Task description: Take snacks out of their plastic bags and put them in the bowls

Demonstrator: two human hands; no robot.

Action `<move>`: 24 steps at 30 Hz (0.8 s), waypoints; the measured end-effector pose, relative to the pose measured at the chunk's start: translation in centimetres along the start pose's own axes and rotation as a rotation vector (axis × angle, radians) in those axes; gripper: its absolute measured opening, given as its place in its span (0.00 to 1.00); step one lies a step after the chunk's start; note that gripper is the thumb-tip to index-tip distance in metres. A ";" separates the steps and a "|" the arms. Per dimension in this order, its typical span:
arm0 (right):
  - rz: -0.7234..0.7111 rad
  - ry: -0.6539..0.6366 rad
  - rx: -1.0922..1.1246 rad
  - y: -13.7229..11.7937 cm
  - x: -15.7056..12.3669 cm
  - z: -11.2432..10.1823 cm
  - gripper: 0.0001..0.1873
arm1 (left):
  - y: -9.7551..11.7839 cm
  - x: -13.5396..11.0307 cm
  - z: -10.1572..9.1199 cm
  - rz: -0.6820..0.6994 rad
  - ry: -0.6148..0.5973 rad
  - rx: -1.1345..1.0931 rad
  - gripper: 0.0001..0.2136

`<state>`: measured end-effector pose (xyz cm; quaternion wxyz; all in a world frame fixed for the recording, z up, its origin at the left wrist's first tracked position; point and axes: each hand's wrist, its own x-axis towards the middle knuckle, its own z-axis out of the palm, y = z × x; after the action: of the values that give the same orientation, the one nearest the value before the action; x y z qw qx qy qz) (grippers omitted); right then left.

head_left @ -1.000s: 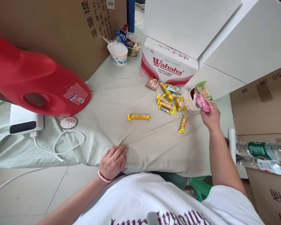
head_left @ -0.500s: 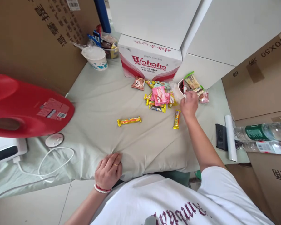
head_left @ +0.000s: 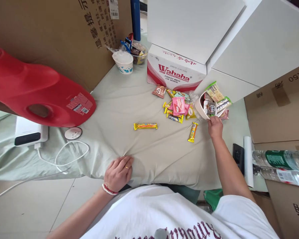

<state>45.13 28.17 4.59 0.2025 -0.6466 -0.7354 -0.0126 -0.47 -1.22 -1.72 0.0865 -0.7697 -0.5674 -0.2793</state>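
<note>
My right hand (head_left: 215, 126) reaches to a tipped white cup (head_left: 199, 108) full of wrapped snacks, its fingers pinched on a packet (head_left: 212, 109) at the cup's mouth. A pink wafer packet (head_left: 178, 105) lies on a heap of yellow sweets (head_left: 175, 113) left of the cup. Two yellow bars lie apart on the grey-green cloth (head_left: 119, 109), one in the middle (head_left: 145, 126) and one nearer my right hand (head_left: 192, 132). My left hand (head_left: 119, 172) rests flat on the cloth at the table's near edge, holding nothing.
A red plastic jug (head_left: 37, 89) lies at the left beside a white power bank (head_left: 30, 134) with a cable. A Wahaha carton (head_left: 175, 71), white boxes, a paper bowl (head_left: 123, 62) and a snack bowl stand at the back. Water bottles (head_left: 280, 164) and cardboard boxes are on the right.
The pink wafer packet left my right hand and now lies on the sweet heap. My right hand went back to the cup's mouth. My left hand has stayed put.
</note>
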 end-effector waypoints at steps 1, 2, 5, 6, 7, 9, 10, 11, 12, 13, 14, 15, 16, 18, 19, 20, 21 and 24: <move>-0.037 0.020 0.012 -0.2 -0.5 -0.9 0.15 | 0.0 0.0 0.0 0.001 0.001 -0.003 0.19; -0.074 0.042 0.037 -0.6 -0.9 -1.8 0.15 | 0.0 0.0 0.0 0.003 0.001 -0.005 0.19; -0.138 0.088 0.210 -2.6 -1.7 -4.7 0.13 | -0.1 0.0 0.1 0.009 -0.002 0.002 0.19; -0.126 0.092 0.319 -3.5 -1.7 -5.3 0.12 | -0.1 0.0 0.1 0.010 -0.002 0.006 0.19; -0.093 0.095 0.462 -4.4 -1.6 -5.7 0.12 | -0.1 0.1 0.1 0.009 -0.002 0.010 0.19; 0.025 0.106 0.830 -5.8 -0.7 -5.7 0.13 | 0.0 0.1 0.1 0.007 0.001 0.013 0.19; 0.099 0.123 1.028 -6.3 -0.1 -5.2 0.14 | 0.0 0.1 0.1 0.007 0.002 0.014 0.19; 0.177 0.145 1.211 -6.6 0.7 -4.5 0.14 | 0.0 0.1 0.1 0.009 0.004 0.016 0.19; 0.256 0.158 1.365 -6.8 1.5 -3.7 0.14 | 0.0 0.1 0.1 0.013 0.007 0.019 0.19; 0.327 0.158 1.481 -6.9 2.4 -2.8 0.14 | 0.0 0.1 0.1 0.017 0.009 0.021 0.19; 0.385 0.150 1.562 -6.9 3.1 -2.0 0.14 | 0.1 0.1 0.1 0.021 0.012 0.022 0.18; 0.428 0.138 1.613 -6.9 3.7 -1.3 0.14 | 0.1 0.2 0.0 0.022 0.013 0.022 0.18; 0.455 0.129 1.642 -6.9 4.1 -0.8 0.13 | 0.1 0.2 0.0 0.022 0.014 0.020 0.18; 0.455 0.135 1.670 -6.8 4.3 -0.4 0.10 | 0.1 0.3 -0.1 0.020 0.013 0.019 0.17; 0.428 0.148 1.678 -6.6 4.0 -0.6 0.08 | 0.1 0.3 -0.1 0.021 0.013 0.021 0.16; 0.390 0.161 1.684 -6.3 3.4 -1.1 0.07 | 0.1 0.4 -0.1 0.022 0.015 0.025 0.15; 0.343 0.174 1.680 -5.7 2.7 -1.8 0.06 | 0.1 0.4 -0.1 0.023 0.016 0.030 0.15; 0.239 0.241 1.550 -2.9 -0.7 -5.0 0.09 | 0.1 0.3 0.0 0.021 0.012 0.032 0.15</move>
<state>43.81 25.58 9.66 0.6730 -0.3901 -0.4335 0.4548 -0.29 -1.06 -1.50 0.1053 -0.7725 -0.5631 -0.2740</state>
